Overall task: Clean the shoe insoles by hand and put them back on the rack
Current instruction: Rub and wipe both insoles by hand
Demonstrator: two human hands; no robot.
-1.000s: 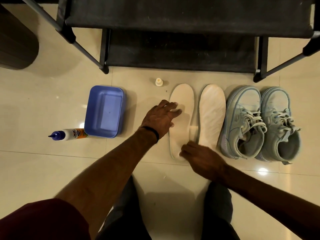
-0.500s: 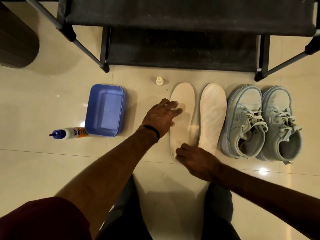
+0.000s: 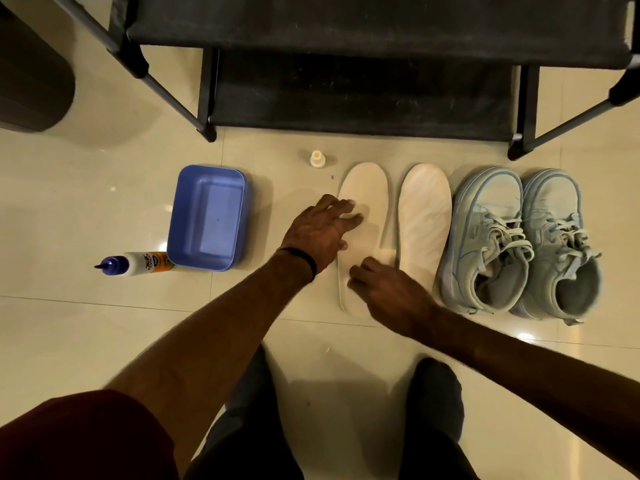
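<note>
A: Take the blue tub (image 3: 207, 216) as the marker. Where are the insoles?

B: Flat on the tiled floor (image 3: 86, 334), to the tub's right. The nearer insole (image 3: 367, 188) lies just past a strip of bare tile, the second insole (image 3: 425, 209) just beyond it, then the pair of grey-blue sneakers (image 3: 519, 240) farthest from the tub.

A: And the hands?

B: The left hand (image 3: 320, 233) rests on the nearer insole's middle, fingers spread and fairly straight, pressing rather than gripping. The right hand (image 3: 388, 289) sits on its heel end with fingers bent downward; whether they pinch a small pale pad beside the knuckles or only rub, I cannot tell.

A: What could go wrong?

B: The insole is thin and the tile looks glossy. If the left hand eases its press, I'd expect the rubbing hand to push the insole sideways into the second insole, or buckle its heel.

A: Anything near the tub itself?

B: The bottle (image 3: 138, 263) lies on its side touching the tub's near left corner, its cap (image 3: 317, 158) standing apart on the tub's right, up toward the rack (image 3: 346, 26). With the cap off, a nudge from the left forearm could roll it and leak cleaner onto the floor.

A: Rack step?

B: Not yet begun, I judge.
</note>
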